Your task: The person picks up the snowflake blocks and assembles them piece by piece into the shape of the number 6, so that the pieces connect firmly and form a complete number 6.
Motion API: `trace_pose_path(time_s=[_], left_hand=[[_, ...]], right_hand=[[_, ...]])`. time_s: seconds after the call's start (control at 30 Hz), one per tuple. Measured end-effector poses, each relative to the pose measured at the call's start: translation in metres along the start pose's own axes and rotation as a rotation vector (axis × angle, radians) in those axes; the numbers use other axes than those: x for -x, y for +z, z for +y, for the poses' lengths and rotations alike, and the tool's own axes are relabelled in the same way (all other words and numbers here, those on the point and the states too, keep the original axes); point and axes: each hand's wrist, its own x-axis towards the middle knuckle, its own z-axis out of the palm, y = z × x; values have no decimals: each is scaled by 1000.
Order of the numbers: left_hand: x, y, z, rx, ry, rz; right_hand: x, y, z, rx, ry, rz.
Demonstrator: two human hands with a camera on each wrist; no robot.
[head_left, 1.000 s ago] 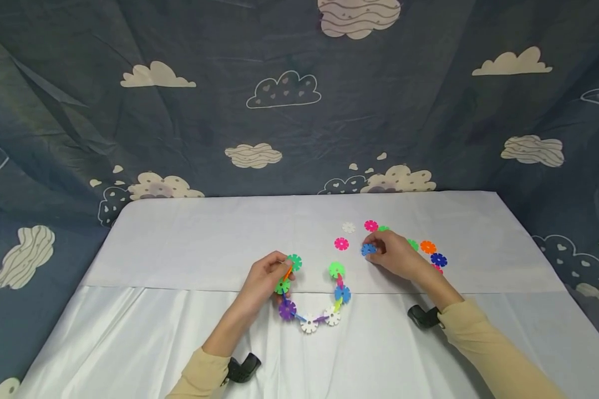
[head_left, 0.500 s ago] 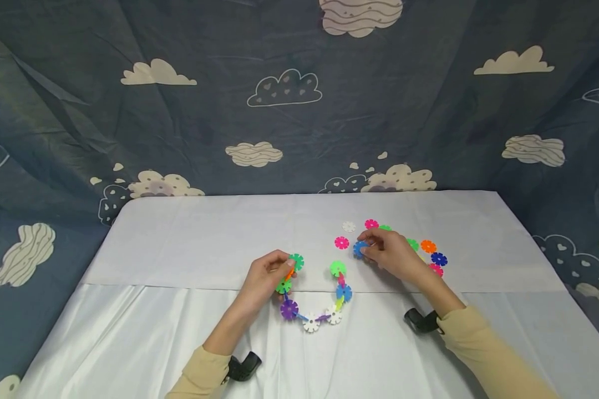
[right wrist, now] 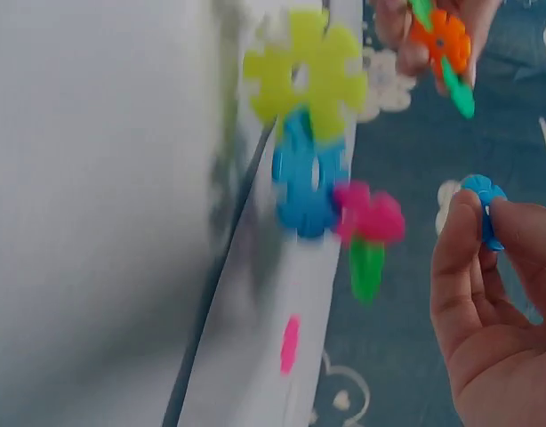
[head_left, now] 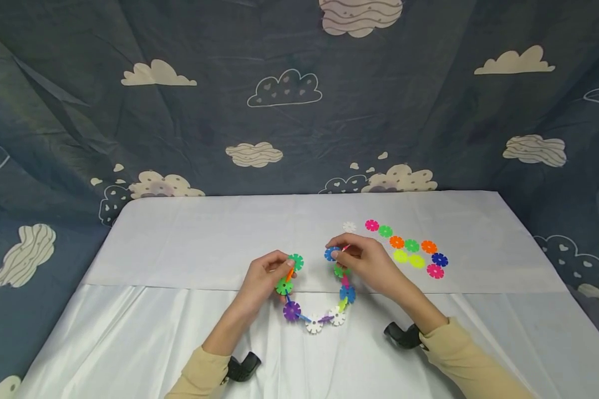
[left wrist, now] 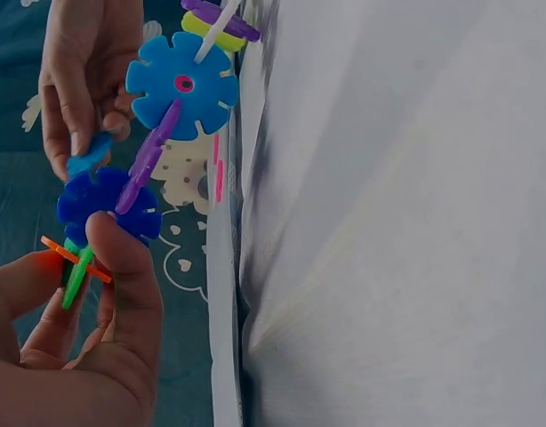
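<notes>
My left hand (head_left: 267,274) pinches one end of a curved chain of interlocking notched discs. Near its fingers are a green disc (head_left: 295,262) and an orange disc (left wrist: 76,258). The chain hangs in a U past a purple disc (head_left: 292,311) and white ones to a blue disc (head_left: 347,294). Its other end has a pink disc (right wrist: 369,213) and a green disc (right wrist: 366,269). Between thumb and fingers, my right hand (head_left: 366,266) holds a single blue disc (right wrist: 485,212), apart from the chain in the right wrist view. In the head view this hand overlaps the chain's green end.
Loose discs lie on the white-covered table (head_left: 179,244) at the back right: a white one (head_left: 349,226), a dark blue one (head_left: 440,259), and several orange (head_left: 429,246), green, yellow and pink ones. A dark cloud-patterned cloth (head_left: 279,127) hangs behind.
My right hand has moved left with the blue disc, from beside the loose discs to above the chain's right end, uncovering several loose discs. The left hand stays nearly still.
</notes>
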Motion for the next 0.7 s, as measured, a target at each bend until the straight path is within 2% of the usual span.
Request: trace_pose_path(time_s=[0.27,0.7], left_hand=[[0,2,2,50,-28,-9],[-1,3,-1,77,-23,-33]], right_hand=[[-4,23,-9,-78,-14,-26],[-6,35,-9,-90,-61,0]])
